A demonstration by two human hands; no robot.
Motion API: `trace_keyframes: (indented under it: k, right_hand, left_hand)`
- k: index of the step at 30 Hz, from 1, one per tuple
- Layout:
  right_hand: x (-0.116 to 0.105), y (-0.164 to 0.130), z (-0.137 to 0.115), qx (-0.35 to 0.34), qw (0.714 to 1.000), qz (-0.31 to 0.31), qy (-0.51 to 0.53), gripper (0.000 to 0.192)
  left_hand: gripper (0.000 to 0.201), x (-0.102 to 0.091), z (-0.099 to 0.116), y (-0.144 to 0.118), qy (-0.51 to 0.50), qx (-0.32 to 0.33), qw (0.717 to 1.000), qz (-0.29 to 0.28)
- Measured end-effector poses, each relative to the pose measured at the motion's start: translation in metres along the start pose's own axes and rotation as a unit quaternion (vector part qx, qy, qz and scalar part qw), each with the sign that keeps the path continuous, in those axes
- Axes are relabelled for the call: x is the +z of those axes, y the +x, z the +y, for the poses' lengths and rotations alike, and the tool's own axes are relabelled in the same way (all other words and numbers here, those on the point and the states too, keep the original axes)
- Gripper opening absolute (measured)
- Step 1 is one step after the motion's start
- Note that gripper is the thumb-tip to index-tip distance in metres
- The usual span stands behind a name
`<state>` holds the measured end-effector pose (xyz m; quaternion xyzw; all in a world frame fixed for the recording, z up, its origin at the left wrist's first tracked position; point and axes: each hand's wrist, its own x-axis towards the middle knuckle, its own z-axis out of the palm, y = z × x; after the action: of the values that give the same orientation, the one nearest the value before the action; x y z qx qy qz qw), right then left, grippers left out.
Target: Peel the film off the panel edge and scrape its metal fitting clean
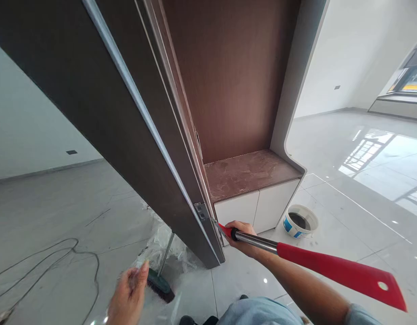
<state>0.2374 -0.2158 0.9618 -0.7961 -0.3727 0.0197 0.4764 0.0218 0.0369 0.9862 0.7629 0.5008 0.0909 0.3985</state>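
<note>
My right hand (241, 235) is closed around a long-handled scraper (330, 266) with a red grip and a shiny metal shaft. The scraper's blade end meets the dark door frame (174, 207) beside the metal strike plate (202, 211). Low on the left, my left hand (127, 293) has its fingers curled in and its thumb up; whatever is between them, if anything, I cannot make out. Just beyond it, a green broom (161, 285) with dark bristles rests on the floor, its pole rising toward the frame.
A white bucket (300, 221) with dark contents stands right of the low white cabinet (255, 207). The cabinet's brown top (252, 174) is dusty. Crumpled clear plastic (161, 239) lies behind the frame, and a loose cable (96, 271) loops over the left floor.
</note>
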Motion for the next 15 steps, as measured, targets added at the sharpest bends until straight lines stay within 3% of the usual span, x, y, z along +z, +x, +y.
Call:
trace_keyframes:
  k: [3,7,11,15]
  right_hand:
    - [0.014,0.007,-0.014,-0.011,0.999,0.043,0.023,0.02]
    - [0.035,0.012,-0.026,-0.08,0.995,0.067,0.01,0.022]
    - [0.052,0.015,-0.031,-0.158,0.984,0.08,-0.007,0.023]
    - [0.065,0.014,-0.041,-0.17,0.979,0.103,-0.044,0.023]
  left_hand:
    - [0.064,0.013,-0.001,0.001,-0.022,0.009,0.996,-0.091]
    - [0.064,0.021,-0.003,0.002,-0.027,0.041,0.991,-0.121]
    - [0.06,0.013,-0.005,0.007,-0.005,0.024,0.987,-0.162]
    - [0.057,0.003,-0.009,0.019,0.002,0.041,0.985,-0.17]
